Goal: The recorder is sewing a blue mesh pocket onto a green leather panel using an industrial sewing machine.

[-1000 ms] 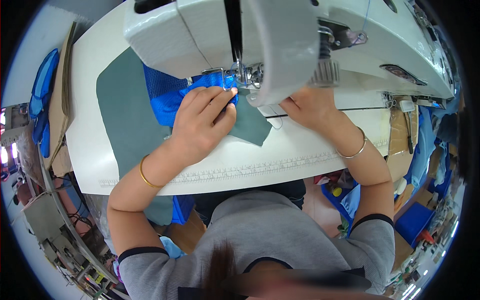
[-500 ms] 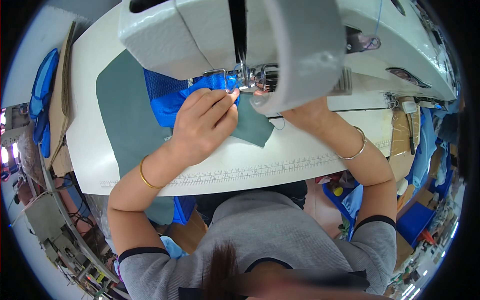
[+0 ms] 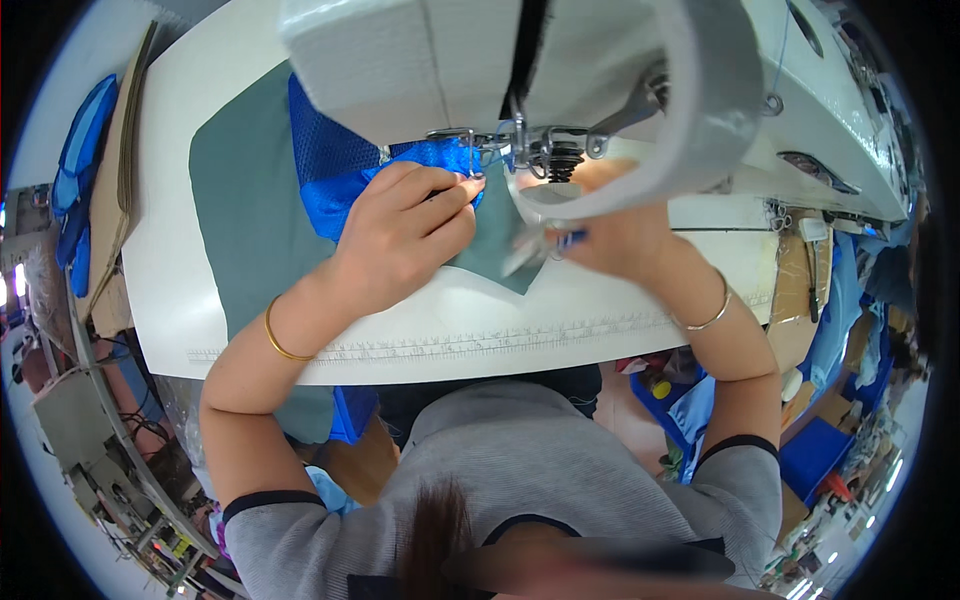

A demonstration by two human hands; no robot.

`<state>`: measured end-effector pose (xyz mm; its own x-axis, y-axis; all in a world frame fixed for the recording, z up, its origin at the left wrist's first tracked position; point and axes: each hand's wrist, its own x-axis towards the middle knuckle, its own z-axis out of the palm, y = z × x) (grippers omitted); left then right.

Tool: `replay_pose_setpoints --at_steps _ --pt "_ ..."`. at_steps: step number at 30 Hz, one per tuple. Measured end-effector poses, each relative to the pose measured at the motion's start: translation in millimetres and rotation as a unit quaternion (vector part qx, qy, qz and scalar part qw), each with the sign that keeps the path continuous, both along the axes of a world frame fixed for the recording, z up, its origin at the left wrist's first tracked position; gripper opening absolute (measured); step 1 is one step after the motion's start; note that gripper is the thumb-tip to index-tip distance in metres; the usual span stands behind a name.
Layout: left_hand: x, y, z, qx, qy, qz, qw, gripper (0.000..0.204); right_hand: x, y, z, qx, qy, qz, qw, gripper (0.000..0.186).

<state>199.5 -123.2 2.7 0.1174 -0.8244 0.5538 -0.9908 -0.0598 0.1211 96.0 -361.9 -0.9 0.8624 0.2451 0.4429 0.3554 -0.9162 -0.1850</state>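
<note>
Blue mesh fabric (image 3: pixel 340 175) lies over a grey-green cloth (image 3: pixel 250 210) at upper centre of the frame, under the sewing machine's presser foot (image 3: pixel 520 150). The left hand (image 3: pixel 400 235) presses it flat, fingers curled, tips just beside the needle. The right hand (image 3: pixel 620 235) pinches small snips (image 3: pixel 540 245), partly hidden by the machine head (image 3: pixel 600 80). Fingertips this close risk a needle strike; a slip could skew the seam.

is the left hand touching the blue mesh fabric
Touching: the head view shows the left hand lying flat on the blue mesh fabric, fingertips pressing it beside the needle.
</note>
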Motion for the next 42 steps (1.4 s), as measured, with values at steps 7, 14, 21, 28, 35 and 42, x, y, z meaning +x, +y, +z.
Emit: replay_pose_setpoints --at_steps 7,14,21,28,35,42 --pt "5.9 4.2 -2.8 -0.007 -0.004 -0.028 1.000 0.016 -13.6 24.3 -9.9 -0.009 0.015 0.125 0.992 0.029" --pt "7.7 6.3 -3.1 0.007 -0.018 -0.020 1.000 0.015 -10.9 20.4 -11.3 -0.028 0.031 0.132 0.990 0.041" --pt "20.2 1.4 -3.2 -0.016 -0.006 -0.013 1.000 0.014 0.1 20.8 -6.4 -0.018 0.034 0.118 0.992 0.045" --pt "12.9 -3.6 -8.9 -0.035 -0.020 0.032 0.999 0.017 1.2 18.9 -13.7 -0.003 0.031 0.083 0.996 0.042" --pt "7.5 -6.8 -2.2 0.012 -0.034 0.057 0.998 0.021 1.5 21.8 -18.5 0.040 0.054 0.089 0.994 0.023" --pt "9.5 -6.2 -16.7 -0.049 0.012 0.046 0.998 0.025 3.6 20.4 -24.0 0.021 0.015 0.097 0.995 0.014"
